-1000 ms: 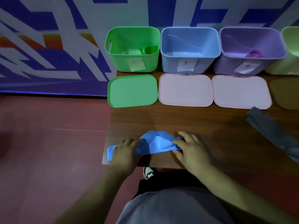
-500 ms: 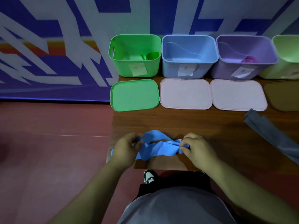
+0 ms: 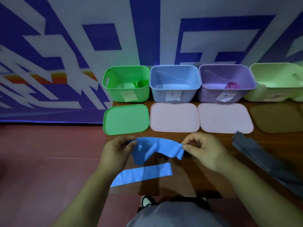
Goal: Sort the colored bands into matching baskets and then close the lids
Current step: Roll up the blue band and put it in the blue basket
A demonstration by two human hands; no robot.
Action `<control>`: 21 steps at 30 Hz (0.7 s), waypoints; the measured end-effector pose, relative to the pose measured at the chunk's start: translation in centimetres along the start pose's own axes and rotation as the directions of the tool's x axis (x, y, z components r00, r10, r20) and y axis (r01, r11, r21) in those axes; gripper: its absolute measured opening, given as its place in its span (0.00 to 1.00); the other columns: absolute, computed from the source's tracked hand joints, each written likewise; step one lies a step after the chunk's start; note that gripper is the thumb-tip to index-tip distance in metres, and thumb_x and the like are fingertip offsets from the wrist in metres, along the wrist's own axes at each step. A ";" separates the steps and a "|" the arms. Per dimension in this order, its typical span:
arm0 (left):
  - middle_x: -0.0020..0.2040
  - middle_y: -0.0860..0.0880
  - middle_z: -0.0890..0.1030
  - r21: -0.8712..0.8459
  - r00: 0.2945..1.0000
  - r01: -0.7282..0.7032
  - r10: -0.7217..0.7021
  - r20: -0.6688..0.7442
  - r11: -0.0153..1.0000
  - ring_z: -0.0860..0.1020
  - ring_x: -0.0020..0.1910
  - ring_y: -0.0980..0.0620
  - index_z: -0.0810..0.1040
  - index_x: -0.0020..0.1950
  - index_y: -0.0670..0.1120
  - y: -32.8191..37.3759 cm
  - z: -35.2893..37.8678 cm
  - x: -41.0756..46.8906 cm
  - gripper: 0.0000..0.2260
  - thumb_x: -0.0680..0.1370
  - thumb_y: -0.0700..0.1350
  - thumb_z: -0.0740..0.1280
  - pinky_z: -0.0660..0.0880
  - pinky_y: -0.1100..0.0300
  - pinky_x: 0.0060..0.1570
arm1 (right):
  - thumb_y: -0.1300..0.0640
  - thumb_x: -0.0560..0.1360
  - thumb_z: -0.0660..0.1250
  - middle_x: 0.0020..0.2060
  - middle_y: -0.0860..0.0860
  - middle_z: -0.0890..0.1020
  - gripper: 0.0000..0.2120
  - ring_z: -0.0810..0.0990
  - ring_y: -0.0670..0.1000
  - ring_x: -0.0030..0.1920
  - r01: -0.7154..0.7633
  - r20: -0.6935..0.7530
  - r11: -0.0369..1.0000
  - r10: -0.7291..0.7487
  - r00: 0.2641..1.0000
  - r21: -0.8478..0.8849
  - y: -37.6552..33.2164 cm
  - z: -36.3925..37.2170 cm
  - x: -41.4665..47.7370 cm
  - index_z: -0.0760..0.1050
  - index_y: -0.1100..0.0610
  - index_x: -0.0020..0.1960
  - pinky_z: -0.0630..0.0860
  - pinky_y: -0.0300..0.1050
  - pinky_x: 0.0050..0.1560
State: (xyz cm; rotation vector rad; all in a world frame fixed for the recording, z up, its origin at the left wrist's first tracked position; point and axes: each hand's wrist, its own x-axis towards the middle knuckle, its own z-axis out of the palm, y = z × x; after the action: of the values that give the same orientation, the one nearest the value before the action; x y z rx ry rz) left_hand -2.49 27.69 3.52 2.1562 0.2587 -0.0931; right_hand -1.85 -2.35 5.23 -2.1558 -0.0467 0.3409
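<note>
I am holding the blue band (image 3: 158, 147) up over the near part of the worktop (image 3: 188, 181), in front of the row of lids. My left hand (image 3: 114, 151) is pinching its left end with curled fingers, and my right hand (image 3: 203, 148) is pinching its right end between thumb and forefinger. The band is looking thin, soft and crumpled. It is sagging between my hands, with a fold hanging down from the middle. Below it a flat blue strip (image 3: 142, 174) is lying slantwise at the worktop's near left edge. I cannot tell whether it is joining the part I am gripping.

Four open baskets are standing in a row at the back: a green basket (image 3: 126, 95), a blue basket (image 3: 174, 94), a purple basket (image 3: 211, 94) and a pale green basket (image 3: 277, 86) that the right edge is cutting off. Paper labels are showing on the first three. Four lids are lying flat before them: one green lid (image 3: 126, 119), two pale pink lids (image 3: 174, 117) (image 3: 224, 118) and one brown lid (image 3: 275, 118).

One rolled green band (image 3: 142, 83) is sitting in the green basket and one rolled pink band (image 3: 231, 85) in the purple basket. One grey band (image 3: 262, 154) is lying stretched out on the worktop to my right, well apart from my right hand.
</note>
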 end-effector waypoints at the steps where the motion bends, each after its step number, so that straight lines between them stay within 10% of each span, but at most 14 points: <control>1: 0.44 0.59 0.85 -0.019 1.000 0.007 -0.008 -0.011 1.000 0.82 0.44 0.66 0.85 0.48 0.54 0.6 0.3 0.2 0.05 0.76 0.43 0.73 0.75 0.69 0.45 | 0.58 0.73 0.74 0.40 0.41 0.84 0.07 0.81 0.41 0.42 0.009 -0.010 1.000 -0.009 1.000 0.013 -0.4 -0.9 0.0 0.81 0.47 0.41 0.78 0.42 0.48; 9: 0.65 0.42 0.73 0.272 0.989 0.092 -0.120 0.088 0.958 0.73 0.65 0.44 0.75 0.68 0.54 4.4 5.3 1.1 0.22 0.75 0.56 0.71 0.70 0.53 0.67 | 0.64 0.73 0.73 0.38 0.48 0.84 0.06 0.81 0.43 0.39 0.097 -0.009 0.971 -0.098 0.995 0.218 -3.1 -6.3 1.2 0.82 0.54 0.42 0.77 0.34 0.44; 16: 0.64 0.42 0.79 0.508 0.954 0.139 -0.252 0.162 0.850 0.76 0.63 0.40 0.62 0.76 0.53 8.2 7.2 2.7 0.32 0.75 0.64 0.62 0.73 0.52 0.61 | 0.63 0.74 0.73 0.31 0.40 0.81 0.04 0.76 0.38 0.30 0.128 -0.022 0.970 -0.126 0.992 0.207 -4.4 -9.4 2.7 0.82 0.55 0.43 0.70 0.28 0.34; 21: 0.59 0.54 0.81 -0.014 0.976 -0.058 0.060 0.210 0.998 0.79 0.57 0.51 0.78 0.60 0.59 11.6 8.0 2.0 0.13 0.76 0.57 0.70 0.74 0.63 0.54 | 0.61 0.73 0.74 0.34 0.44 0.83 0.04 0.76 0.38 0.31 0.121 -0.031 0.979 -0.117 0.993 0.167 -4.7 -11.0 2.9 0.83 0.52 0.42 0.70 0.28 0.36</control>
State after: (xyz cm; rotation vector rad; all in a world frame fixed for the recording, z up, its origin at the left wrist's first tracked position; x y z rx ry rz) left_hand 2.29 15.06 8.04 2.1244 0.0724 -0.2839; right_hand 4.23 -7.98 14.33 -1.9791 -0.1301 0.2440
